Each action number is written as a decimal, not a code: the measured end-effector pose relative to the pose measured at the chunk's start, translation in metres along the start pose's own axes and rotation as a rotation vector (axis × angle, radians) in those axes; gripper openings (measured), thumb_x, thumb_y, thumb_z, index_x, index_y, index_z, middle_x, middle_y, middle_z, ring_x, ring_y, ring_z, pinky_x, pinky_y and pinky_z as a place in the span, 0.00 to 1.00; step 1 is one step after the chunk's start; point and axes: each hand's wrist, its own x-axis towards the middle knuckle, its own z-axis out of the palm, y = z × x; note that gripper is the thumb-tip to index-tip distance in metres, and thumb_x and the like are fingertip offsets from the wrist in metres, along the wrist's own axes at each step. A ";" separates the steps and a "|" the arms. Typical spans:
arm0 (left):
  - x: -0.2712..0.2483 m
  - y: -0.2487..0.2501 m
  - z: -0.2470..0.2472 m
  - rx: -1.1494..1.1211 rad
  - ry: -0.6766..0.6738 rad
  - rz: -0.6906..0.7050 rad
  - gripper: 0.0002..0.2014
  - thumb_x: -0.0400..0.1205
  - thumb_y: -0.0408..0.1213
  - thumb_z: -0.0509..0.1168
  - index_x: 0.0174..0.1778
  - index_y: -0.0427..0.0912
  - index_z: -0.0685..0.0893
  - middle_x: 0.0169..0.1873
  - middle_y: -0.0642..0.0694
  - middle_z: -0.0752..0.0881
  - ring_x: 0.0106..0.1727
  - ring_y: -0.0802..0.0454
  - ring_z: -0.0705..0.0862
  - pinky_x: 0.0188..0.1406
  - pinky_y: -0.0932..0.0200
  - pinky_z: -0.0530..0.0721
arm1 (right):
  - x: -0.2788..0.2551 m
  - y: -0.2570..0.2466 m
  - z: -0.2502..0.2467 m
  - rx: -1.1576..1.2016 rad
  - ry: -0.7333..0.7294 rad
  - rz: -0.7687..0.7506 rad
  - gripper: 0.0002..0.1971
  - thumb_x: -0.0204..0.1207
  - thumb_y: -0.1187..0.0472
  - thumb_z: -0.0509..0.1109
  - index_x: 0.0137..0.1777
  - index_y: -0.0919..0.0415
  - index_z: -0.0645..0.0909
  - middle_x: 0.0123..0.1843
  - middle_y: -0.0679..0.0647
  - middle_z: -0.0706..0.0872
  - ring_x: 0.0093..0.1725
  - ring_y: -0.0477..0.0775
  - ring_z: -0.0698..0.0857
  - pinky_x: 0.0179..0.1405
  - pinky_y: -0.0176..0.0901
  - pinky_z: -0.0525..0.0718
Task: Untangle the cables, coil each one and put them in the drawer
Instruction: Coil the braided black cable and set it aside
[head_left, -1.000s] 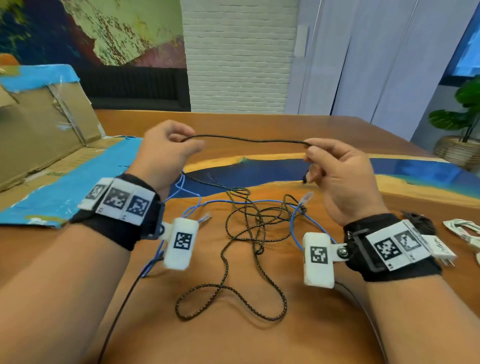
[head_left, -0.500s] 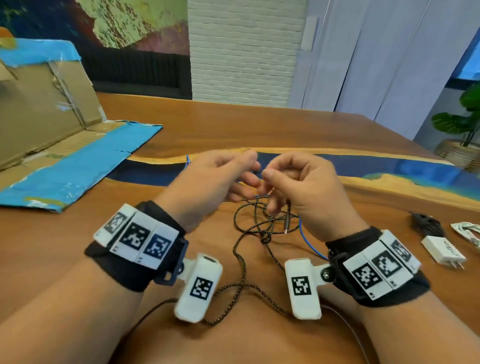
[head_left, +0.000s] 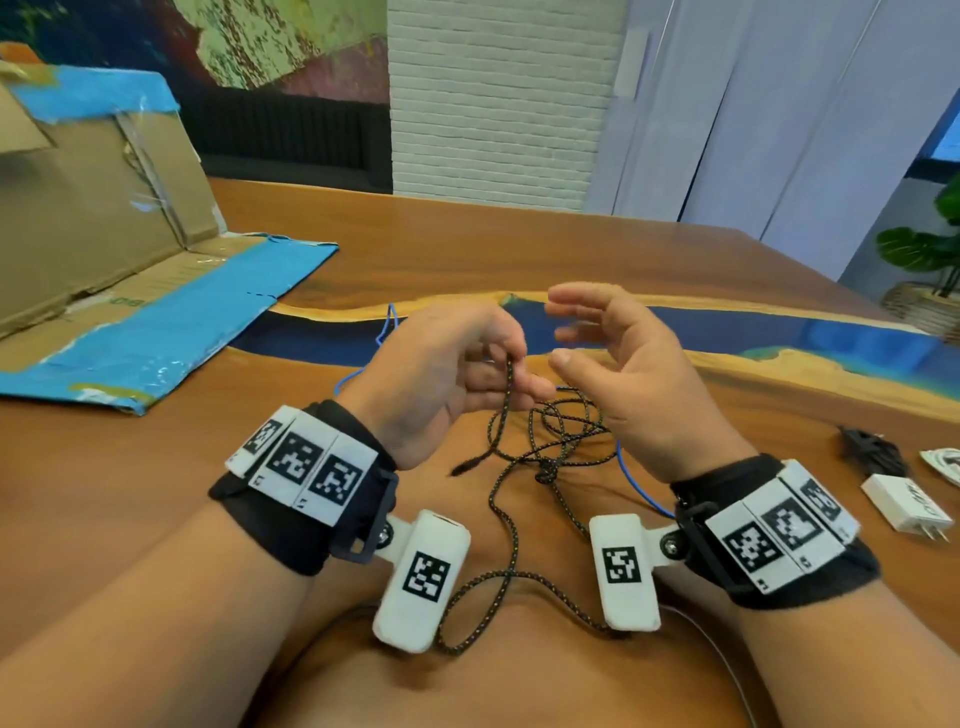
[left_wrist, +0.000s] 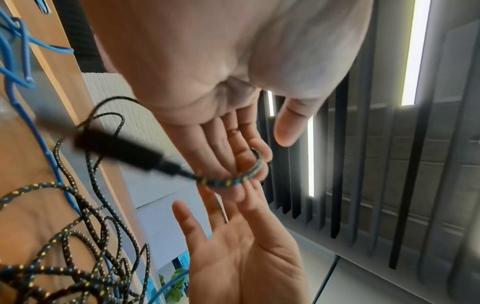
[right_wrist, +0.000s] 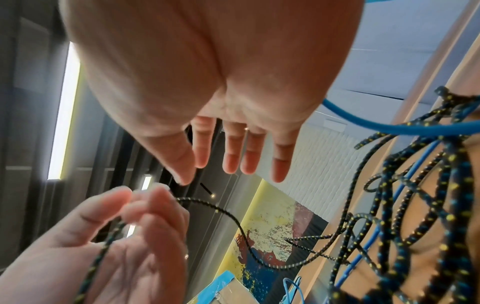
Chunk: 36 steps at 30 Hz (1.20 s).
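A black braided cable with yellow flecks (head_left: 511, 525) lies in a loose tangle on the wooden table, with a thin blue cable (head_left: 631, 475) threaded through it. My left hand (head_left: 457, 358) holds a bend of the braided cable (left_wrist: 233, 181) between its fingers, and the cable's black plug (left_wrist: 124, 152) hangs just below. My right hand (head_left: 613, 358) is open beside it, fingers spread, touching nothing (right_wrist: 233, 160). A small knot (head_left: 545, 475) sits in the tangle under the hands. No drawer shows.
A flattened cardboard box with blue tape (head_left: 130, 291) lies at the left. At the right edge sit a white charger plug (head_left: 906, 506), a black bundle (head_left: 867, 449) and a white cable (head_left: 943, 462). The table (head_left: 467, 249) has a blue resin band.
A second ago both hands held a stretch of black cable apart; they came together, and now the right hand has let go and spread open while the left keeps the cable.
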 end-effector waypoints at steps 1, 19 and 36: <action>-0.002 -0.001 0.001 0.014 -0.068 0.008 0.02 0.74 0.31 0.63 0.38 0.37 0.80 0.31 0.37 0.83 0.40 0.37 0.91 0.40 0.52 0.90 | -0.001 -0.003 0.000 -0.008 -0.073 -0.020 0.23 0.82 0.66 0.73 0.71 0.41 0.79 0.71 0.40 0.83 0.72 0.41 0.81 0.67 0.43 0.84; 0.001 0.017 -0.013 -0.122 -0.062 0.053 0.16 0.87 0.39 0.55 0.42 0.40 0.86 0.21 0.54 0.60 0.20 0.57 0.55 0.20 0.58 0.54 | 0.000 -0.004 -0.013 0.281 -0.062 0.164 0.11 0.86 0.66 0.67 0.60 0.59 0.90 0.34 0.54 0.83 0.22 0.54 0.70 0.17 0.42 0.76; -0.002 0.001 -0.003 0.364 -0.113 -0.131 0.20 0.92 0.37 0.53 0.46 0.35 0.89 0.23 0.45 0.60 0.20 0.50 0.58 0.31 0.53 0.74 | -0.003 -0.011 -0.010 0.180 -0.111 0.116 0.13 0.80 0.51 0.75 0.35 0.55 0.87 0.23 0.47 0.74 0.20 0.47 0.64 0.20 0.38 0.63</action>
